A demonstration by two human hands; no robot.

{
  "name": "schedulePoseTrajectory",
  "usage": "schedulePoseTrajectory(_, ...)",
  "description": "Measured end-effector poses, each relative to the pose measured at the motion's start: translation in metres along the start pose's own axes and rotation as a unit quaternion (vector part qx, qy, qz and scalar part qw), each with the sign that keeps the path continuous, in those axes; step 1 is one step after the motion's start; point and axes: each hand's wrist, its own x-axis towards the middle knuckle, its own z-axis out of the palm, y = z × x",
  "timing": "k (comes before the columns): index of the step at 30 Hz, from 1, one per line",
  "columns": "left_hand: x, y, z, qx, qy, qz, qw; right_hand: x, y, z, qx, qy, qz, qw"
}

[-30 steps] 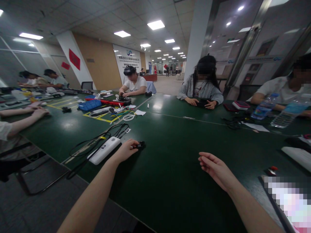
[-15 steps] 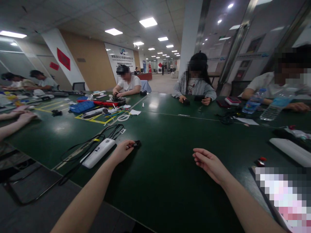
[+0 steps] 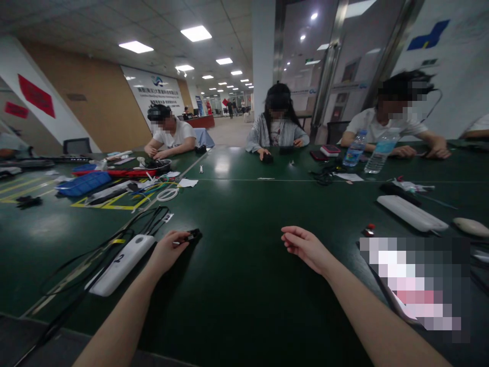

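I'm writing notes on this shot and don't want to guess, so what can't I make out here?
All in the head view:
- Small black object: partly covered by the left hand's fingers; too small and dark to identify.
- Flat device at lower right: pixelation hides its face.
- Person at far right: cut off by the right edge.
- Bottle labels: print too small to read.

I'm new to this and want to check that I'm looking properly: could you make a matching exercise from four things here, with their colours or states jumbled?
Column one:
1. Left hand
2. Right hand
3. Box marked 2
4. Basket

Column two:
A. Blue
B. Partly open, no object visible in it
C. Holding a small black object
D. White

Right pairs: 1-C, 2-B, 3-D, 4-A.
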Motion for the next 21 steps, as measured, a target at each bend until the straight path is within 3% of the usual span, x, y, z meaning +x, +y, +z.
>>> schedulePoseTrajectory(9, 0.0, 0.01, -0.003, 0.002, -0.013, -0.073, 0.997, 0.002, 0.002, -0.001, 0.001, 0.0, -0.005, 1.0)
schedulePoseTrajectory(21, 0.001, 0.004, -0.002, -0.007, -0.015, -0.062, 0.998, 0.002, 0.003, -0.003, 0.001, -0.005, -0.008, 1.0)
